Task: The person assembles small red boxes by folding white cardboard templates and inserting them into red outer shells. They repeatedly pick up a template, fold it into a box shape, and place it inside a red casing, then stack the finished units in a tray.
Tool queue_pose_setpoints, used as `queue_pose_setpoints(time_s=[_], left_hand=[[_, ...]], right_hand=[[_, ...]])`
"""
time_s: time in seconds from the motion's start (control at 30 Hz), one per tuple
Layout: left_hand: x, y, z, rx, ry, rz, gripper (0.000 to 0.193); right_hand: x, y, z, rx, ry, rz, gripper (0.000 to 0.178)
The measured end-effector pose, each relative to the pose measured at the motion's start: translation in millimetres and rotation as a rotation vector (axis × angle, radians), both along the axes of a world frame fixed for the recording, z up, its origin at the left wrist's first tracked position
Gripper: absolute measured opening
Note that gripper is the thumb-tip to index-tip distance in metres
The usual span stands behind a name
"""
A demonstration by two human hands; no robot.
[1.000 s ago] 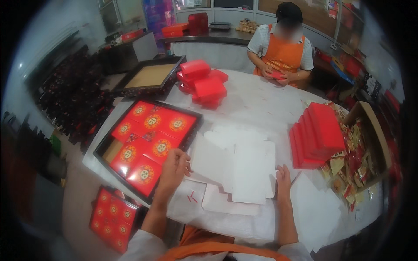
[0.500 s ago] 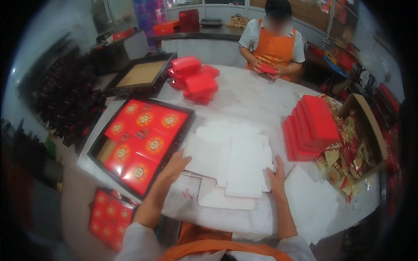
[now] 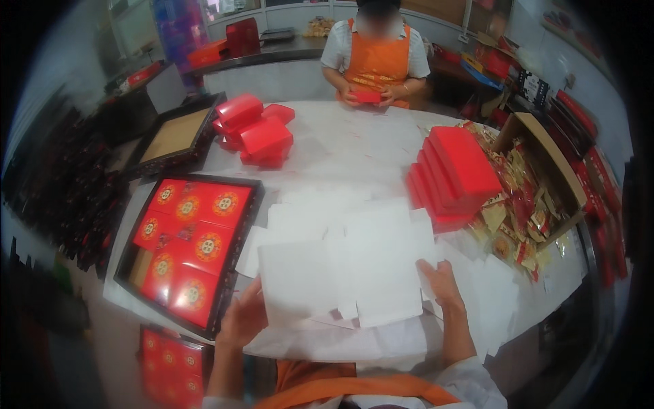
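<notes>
A flat white cardboard blank [image 3: 347, 262] with several flaps lies on the white table [image 3: 354, 146] in front of me. My left hand [image 3: 242, 317] grips its near left corner, which is lifted a little. My right hand [image 3: 441, 283] rests with spread fingers on its right edge. More white sheets lie under and around it.
A dark tray [image 3: 184, 245] with several red ornamented boxes sits to my left. A stack of flat red boxes [image 3: 453, 174] leans at the right beside an open carton of gold packets [image 3: 528, 204]. Folded red boxes [image 3: 259, 133] lie farther back. Across the table a person in an orange apron [image 3: 375, 58] handles a red box.
My left hand has slid from the tray's edge onto the blank's near left corner and raised it. My right hand stays on the right edge. The view has tilted downward.
</notes>
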State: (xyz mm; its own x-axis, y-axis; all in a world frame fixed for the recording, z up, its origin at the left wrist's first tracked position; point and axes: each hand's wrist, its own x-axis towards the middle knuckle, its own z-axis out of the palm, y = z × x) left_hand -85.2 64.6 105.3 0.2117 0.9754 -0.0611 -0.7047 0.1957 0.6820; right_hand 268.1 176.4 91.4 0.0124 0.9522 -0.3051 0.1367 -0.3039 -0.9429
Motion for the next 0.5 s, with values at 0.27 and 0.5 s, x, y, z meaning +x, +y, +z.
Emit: queue_pose_setpoints(time_s=[0.27, 0.5], left_hand=[[29, 35, 37, 0.862, 0.881, -0.052, 0.033], [50, 41, -5, 0.382, 1.493, -0.015, 0.024]], right_hand=[[-26, -26, -4, 0.048, -0.029, 0.423, 0.037], [-37, -40, -7, -0.002, 0.118, 0.52, 0.046]])
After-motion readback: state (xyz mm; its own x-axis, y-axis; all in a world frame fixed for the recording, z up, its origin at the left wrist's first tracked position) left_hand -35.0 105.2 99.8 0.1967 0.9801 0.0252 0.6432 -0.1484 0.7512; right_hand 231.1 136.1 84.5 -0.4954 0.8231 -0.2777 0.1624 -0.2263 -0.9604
